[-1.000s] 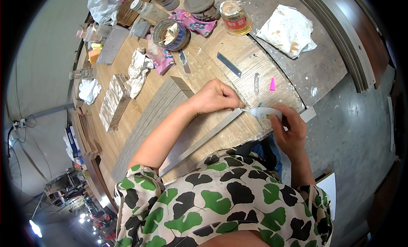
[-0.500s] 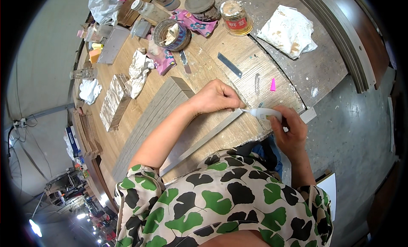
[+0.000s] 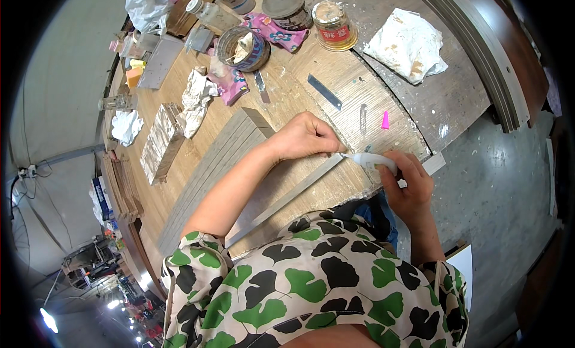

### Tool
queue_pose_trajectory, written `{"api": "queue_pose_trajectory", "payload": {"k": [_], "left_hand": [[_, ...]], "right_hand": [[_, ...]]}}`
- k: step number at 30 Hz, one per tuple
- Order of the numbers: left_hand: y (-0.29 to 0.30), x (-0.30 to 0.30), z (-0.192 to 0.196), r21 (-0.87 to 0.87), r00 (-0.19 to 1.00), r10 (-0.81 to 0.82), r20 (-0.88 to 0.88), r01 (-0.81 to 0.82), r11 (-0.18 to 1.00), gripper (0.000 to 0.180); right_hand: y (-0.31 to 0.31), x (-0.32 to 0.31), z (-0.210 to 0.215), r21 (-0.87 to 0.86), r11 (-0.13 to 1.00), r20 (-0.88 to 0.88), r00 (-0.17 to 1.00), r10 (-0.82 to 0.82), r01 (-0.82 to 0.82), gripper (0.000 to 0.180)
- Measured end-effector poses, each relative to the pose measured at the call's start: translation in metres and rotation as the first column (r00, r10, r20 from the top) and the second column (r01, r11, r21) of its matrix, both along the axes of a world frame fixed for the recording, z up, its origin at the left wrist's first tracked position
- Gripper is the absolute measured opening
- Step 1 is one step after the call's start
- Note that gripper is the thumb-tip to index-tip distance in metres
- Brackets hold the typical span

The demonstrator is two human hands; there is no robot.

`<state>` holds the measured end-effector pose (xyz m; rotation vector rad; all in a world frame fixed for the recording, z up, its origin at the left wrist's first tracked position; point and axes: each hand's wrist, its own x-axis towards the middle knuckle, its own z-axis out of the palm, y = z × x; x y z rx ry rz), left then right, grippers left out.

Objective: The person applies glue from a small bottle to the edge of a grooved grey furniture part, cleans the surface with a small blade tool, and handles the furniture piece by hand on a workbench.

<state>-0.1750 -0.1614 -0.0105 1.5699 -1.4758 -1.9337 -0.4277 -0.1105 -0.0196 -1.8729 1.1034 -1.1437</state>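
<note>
My right hand (image 3: 412, 183) is wrapped round a small white squeeze bottle (image 3: 378, 162), tilted on its side with its thin nozzle pointing left. The nozzle tip is at the far end of a narrow grey wood strip (image 3: 293, 194), which slants toward my body. Just beyond that end my left hand (image 3: 306, 136) is closed in a pinch; what sits between its fingertips, if anything, is hidden. A pink cone-shaped cap (image 3: 385, 120) lies on the table beyond the bottle. Left of my left forearm are several grey wood-grain boards (image 3: 218, 162), side by side.
A flat dark metal blade (image 3: 324, 91) lies beyond my hands. At the back stand an open jar (image 3: 242, 48), a lidded tin (image 3: 286, 9) and a yellowish can (image 3: 333, 27). A stained white cloth (image 3: 407, 45) is back right; a paint-streaked block (image 3: 163, 144) is left.
Almost nothing differs. The whole view has shifted very slightly; both hands, the bottle and the strip keep the same places relative to each other.
</note>
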Motion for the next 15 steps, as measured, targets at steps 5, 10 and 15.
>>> {"api": "queue_pose_trajectory", "payload": {"k": [5,10,15], "left_hand": [[-0.0003,0.0008,0.0010,0.002,1.000,0.003,0.000,-0.003,1.000,0.014],[-0.0010,0.0000,0.0010,0.000,1.000,-0.013,0.016,0.013,1.000,0.014],[0.0001,0.0013,-0.0010,0.000,1.000,-0.006,-0.004,0.006,1.000,0.013]], "right_hand": [[-0.0019,0.0013,0.0037,-0.027,0.999,-0.010,1.000,0.020,-0.020,0.028],[-0.0014,0.0003,0.0040,-0.034,0.999,-0.020,0.999,0.025,-0.026,0.028],[-0.0014,0.0002,0.0028,-0.100,0.994,-0.029,0.999,0.040,-0.043,0.029]]}}
